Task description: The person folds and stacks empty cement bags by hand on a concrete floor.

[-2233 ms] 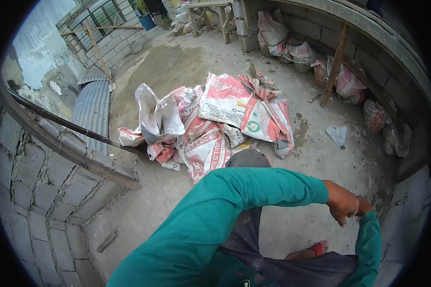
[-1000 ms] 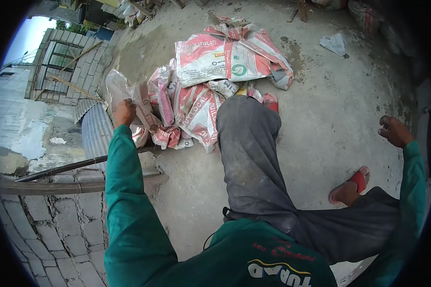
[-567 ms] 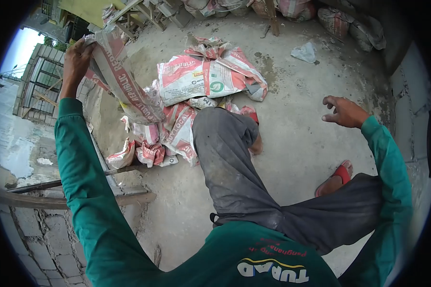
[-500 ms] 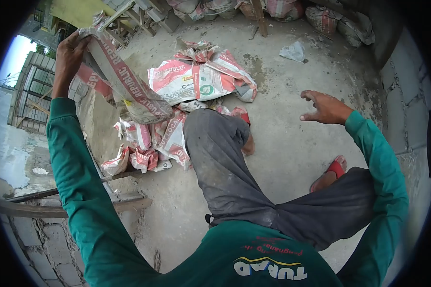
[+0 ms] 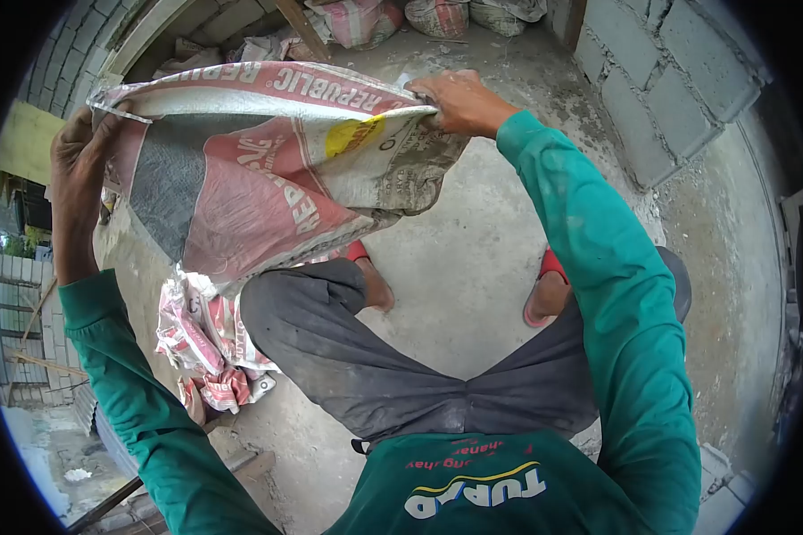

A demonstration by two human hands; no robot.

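A dusty red, white and grey cement sack [image 5: 268,169] with "REPUBLIC" printed on it is stretched between my two hands above the floor. My left hand [image 5: 85,147] is closed on its left end, thumb over the edge. At the other end, my right hand [image 5: 459,100] grips the sack's upper right corner. The sack looks flat and limp, sagging in the middle. Below it, beside my knee, lies a heap of crumpled sacks [image 5: 210,334] on the concrete. The held sack hides part of the floor behind it.
Filled sacks [image 5: 437,18] stand along the far wall. A concrete block wall [image 5: 651,89] rises at the right. Wooden pieces [image 5: 250,468] lie at the lower left. My feet in red slippers [image 5: 544,294] are on the concrete floor [image 5: 455,312].
My right hand was apart and empty; now it grips the sack's other end. The sack, hanging from my left hand before, is now spread out sideways. My view has turned to the right.
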